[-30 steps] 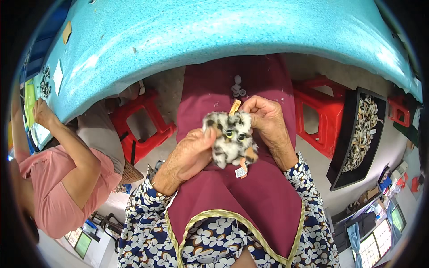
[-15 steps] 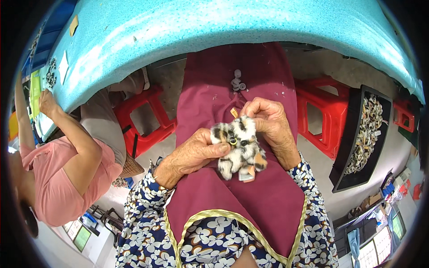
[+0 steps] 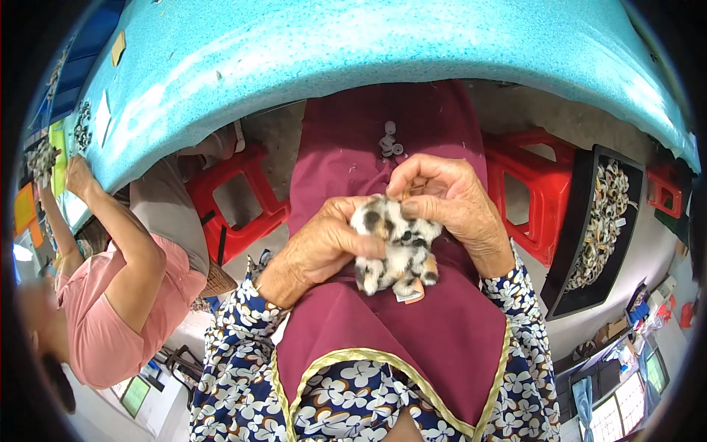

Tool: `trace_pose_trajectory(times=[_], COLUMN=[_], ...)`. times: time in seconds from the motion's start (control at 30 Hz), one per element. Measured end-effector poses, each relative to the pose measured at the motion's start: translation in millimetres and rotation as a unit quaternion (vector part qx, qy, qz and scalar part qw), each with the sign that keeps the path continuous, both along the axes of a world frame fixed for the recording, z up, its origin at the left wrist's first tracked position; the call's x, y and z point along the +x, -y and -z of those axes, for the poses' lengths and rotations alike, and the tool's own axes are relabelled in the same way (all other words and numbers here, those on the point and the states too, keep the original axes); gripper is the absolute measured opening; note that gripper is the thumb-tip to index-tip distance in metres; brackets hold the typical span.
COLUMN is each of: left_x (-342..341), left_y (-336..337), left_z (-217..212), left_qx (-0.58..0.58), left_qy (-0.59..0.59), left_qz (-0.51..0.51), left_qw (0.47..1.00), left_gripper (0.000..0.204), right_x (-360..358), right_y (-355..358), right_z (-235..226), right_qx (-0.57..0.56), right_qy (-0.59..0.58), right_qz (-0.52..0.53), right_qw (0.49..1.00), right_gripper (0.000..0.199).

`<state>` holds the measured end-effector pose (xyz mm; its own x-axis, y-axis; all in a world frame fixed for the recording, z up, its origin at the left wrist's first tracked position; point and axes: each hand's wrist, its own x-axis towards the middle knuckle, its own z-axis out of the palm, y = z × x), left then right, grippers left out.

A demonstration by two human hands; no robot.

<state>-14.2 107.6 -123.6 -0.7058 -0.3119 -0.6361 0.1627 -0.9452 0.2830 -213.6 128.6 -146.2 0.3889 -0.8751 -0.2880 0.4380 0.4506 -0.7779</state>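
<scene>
A small spotted plush toy [image 3: 401, 258], white with black and tan patches, is held over my lap between both hands. My left hand [image 3: 328, 239] grips its left side, the thumb lying across the fur. At the upper right edge of the toy, the fingers of my right hand [image 3: 453, 210] pinch the fur by the head. A pale tag [image 3: 410, 297] hangs from the toy's lower end. Several small grey plastic discs [image 3: 390, 140] lie farther up on the maroon apron [image 3: 339, 147].
A turquoise-covered table [image 3: 368, 44] curves across the far side. Red stools [image 3: 526, 199] stand at both sides. On the right, a black tray [image 3: 554, 295] holds many spotted plush pieces [image 3: 600, 221]. To the left, a person in a pink top [image 3: 158, 295] works at the table.
The toy has turned, so its eyes no longer show. My right fingers have closed in over its top, where a small tan tab stood. The person at left has raised a spotted piece.
</scene>
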Motion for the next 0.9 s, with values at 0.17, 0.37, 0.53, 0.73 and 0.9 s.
trace_pose_trajectory(times=[0.17,0.37,0.53,0.73,0.9], left_x=[-4,-6,-4,-3,-4], left_y=[-12,-12,-15,-14,-16], left_z=[4,2,2,3,4], left_qx=[0.114,0.134,0.131,0.092,0.093], left_qy=[-0.054,-0.058,-0.017,-0.008,-0.002], left_qz=[-0.133,-0.157,-0.153,-0.124,-0.128], left_qw=[0.983,0.977,0.979,0.988,0.987], left_gripper=[0.042,0.043,0.041,0.039,0.038], right_x=[15,22,23,18,23], right_y=[-5,-10,-10,7,6], right_z=[12,24,28,7,9], right_qx=[0.014,0.058,0.056,0.002,0.032], right_qy=[0.010,0.049,0.068,-0.083,-0.020], right_qz=[0.109,0.156,0.136,0.031,0.035], right_qw=[0.994,0.985,0.987,0.996,0.999], right_gripper=[0.015,0.016,0.018,0.023,0.018])
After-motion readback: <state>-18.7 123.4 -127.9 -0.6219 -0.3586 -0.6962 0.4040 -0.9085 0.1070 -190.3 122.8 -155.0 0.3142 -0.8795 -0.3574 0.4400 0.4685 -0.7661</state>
